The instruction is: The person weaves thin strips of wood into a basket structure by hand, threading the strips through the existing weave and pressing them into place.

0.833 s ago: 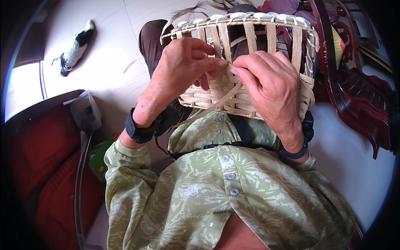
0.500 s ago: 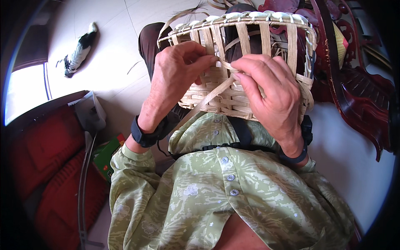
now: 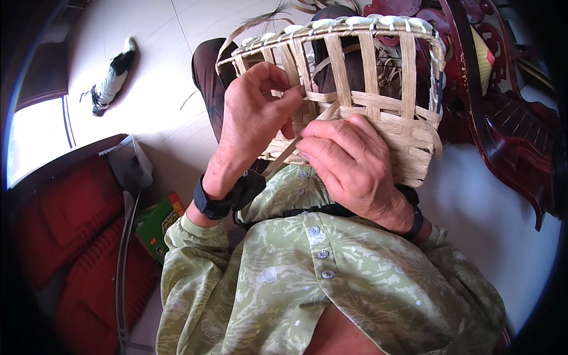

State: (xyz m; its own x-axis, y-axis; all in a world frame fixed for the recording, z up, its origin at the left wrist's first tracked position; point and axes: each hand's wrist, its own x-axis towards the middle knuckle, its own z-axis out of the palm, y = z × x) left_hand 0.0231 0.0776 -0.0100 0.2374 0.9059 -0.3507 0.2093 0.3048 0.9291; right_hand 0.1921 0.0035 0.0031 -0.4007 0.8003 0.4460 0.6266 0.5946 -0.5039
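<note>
Right hand (image 3: 352, 165) pinches strip (image 3: 283, 158) slanting up rightward; left hand (image 3: 254, 112), grip unclear; basket (image 3: 405, 148) lies crosswise.

- Here's the basket (image 3: 395, 139), pale tan, its rim (image 3: 367, 24) wrapped white!
- Below the basket, green shirt (image 3: 378, 278), pale floral print!
- Right of the basket, dark red furniture (image 3: 520, 165)!
- Left of it, black-and-white animal (image 3: 111, 86)!

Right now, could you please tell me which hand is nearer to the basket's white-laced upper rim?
Left. The left hand sits below the rim, toward its left end; the right hand is farther down, by the basket's lower weave.
</note>
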